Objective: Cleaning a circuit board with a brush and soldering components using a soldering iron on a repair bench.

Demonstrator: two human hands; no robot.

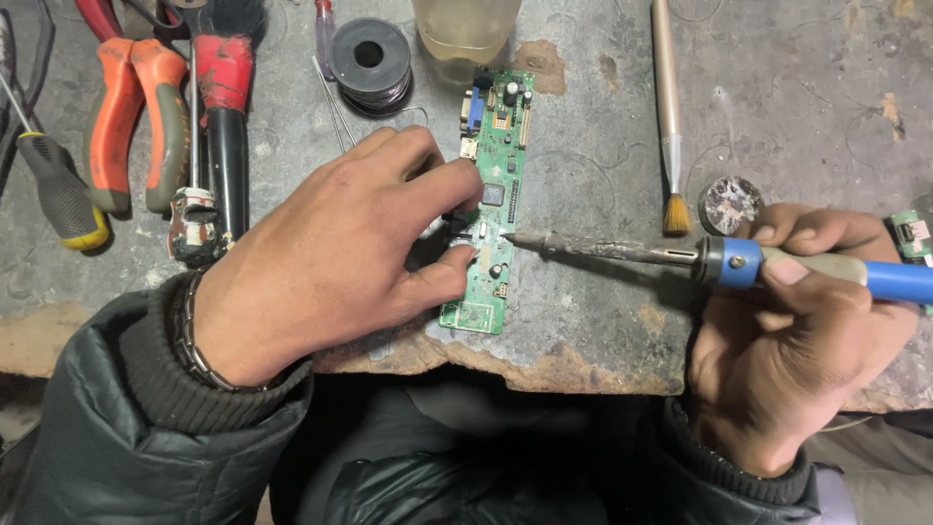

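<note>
A long green circuit board (496,156) lies on the worn grey bench, its near end by the bench's front edge. My left hand (335,253) rests on the board's left side, with fingertips pinching a small dark part against it. A blue-handled soldering iron (739,261) is gripped in my right hand (787,331); its tip (507,237) touches the board's right edge near the middle.
Orange-handled pliers (131,117), a yellow-tipped screwdriver (58,190) and a red-and-black brush (225,107) lie at the left. A solder wire spool (369,60), a clear jar (465,34), a small paintbrush (669,117), a round tin (729,204) and a small green board (909,236) sit further back and right.
</note>
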